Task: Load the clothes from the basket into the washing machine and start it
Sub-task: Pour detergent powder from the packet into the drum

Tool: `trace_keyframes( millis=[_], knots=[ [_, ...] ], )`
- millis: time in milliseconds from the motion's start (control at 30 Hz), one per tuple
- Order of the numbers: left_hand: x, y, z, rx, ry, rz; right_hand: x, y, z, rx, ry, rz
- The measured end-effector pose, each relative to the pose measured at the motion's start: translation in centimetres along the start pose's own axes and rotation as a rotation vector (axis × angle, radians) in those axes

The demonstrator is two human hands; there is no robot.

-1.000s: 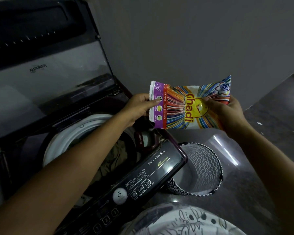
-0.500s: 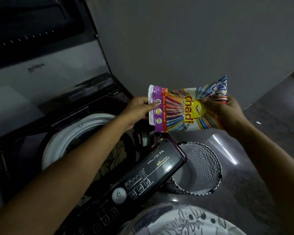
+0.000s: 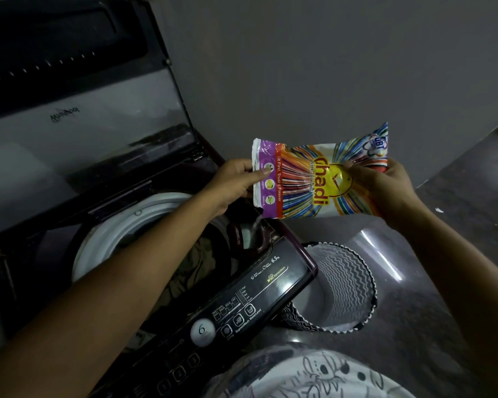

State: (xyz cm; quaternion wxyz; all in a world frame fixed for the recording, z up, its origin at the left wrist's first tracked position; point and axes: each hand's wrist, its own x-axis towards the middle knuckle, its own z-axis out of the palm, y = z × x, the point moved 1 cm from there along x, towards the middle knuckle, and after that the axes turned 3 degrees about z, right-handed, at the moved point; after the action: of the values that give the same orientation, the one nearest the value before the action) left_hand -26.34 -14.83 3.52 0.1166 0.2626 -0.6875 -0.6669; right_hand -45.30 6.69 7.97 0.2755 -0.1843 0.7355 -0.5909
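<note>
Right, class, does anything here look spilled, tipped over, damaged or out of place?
Nothing much. The left hand and right hand hold the packet tilted over the washer's detergent tray; no spilled powder shows. The basket stands upright. One white speck lies on the floor, too small to identify.

A colourful detergent packet (image 3: 319,179) hangs sideways before a plain grey wall (image 3: 328,67). A small white scrap (image 3: 439,210) lies on the dark, glossy floor (image 3: 477,191).
</note>
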Motion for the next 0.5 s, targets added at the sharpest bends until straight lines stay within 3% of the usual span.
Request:
trace_keyframes(
  millis=[500],
  knots=[
    [0.7,0.5,-0.4,-0.016,0.005,0.014,0.7,-0.4,0.3,0.004,0.036,0.008]
  ],
)
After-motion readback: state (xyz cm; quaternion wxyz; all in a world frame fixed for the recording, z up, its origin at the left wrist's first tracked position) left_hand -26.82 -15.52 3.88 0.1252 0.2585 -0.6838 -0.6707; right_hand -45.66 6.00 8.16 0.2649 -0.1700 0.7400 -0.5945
